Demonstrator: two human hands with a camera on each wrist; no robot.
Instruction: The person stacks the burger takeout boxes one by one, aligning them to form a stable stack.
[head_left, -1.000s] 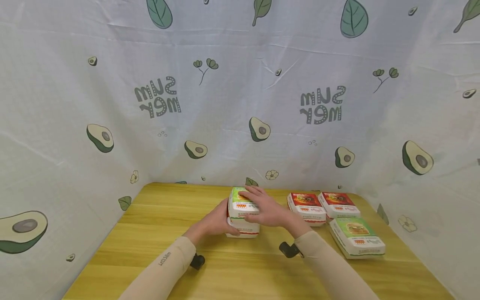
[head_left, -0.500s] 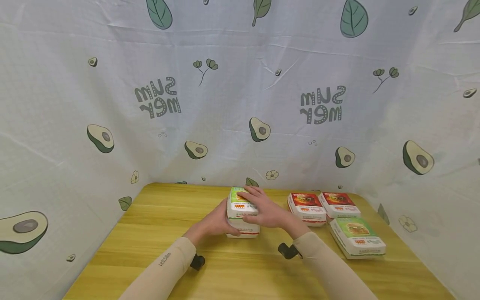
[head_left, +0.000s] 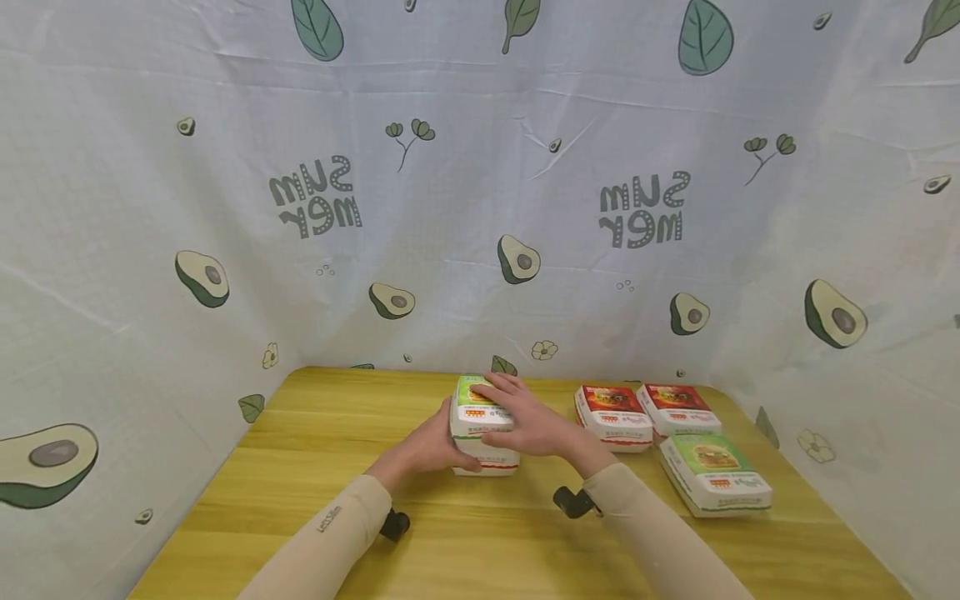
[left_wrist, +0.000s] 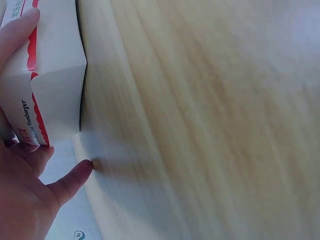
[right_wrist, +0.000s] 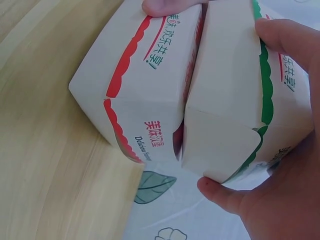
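Compared with a second ago, we see the green-topped upper box (head_left: 474, 417) shifted slightly left on the red-trimmed lower box (head_left: 497, 461), with the right hand (head_left: 528, 421) moving along with it; the lower box and left hand (head_left: 426, 446) look unchanged. Right fingers grip the upper box, thumb on its front; left fingers hold the lower box, thumb also on the front, though part of that grip is hidden. The lower box rests on the surface (head_left: 337, 450), the upper stacked on it, its left edge now just past the lower's. We read this as a small alignment nudge, with the stack not quite flush. Two red-topped boxes (head_left: 613, 414) and another green-topped box (head_left: 715, 475), off to the right, haven't visibly moved.
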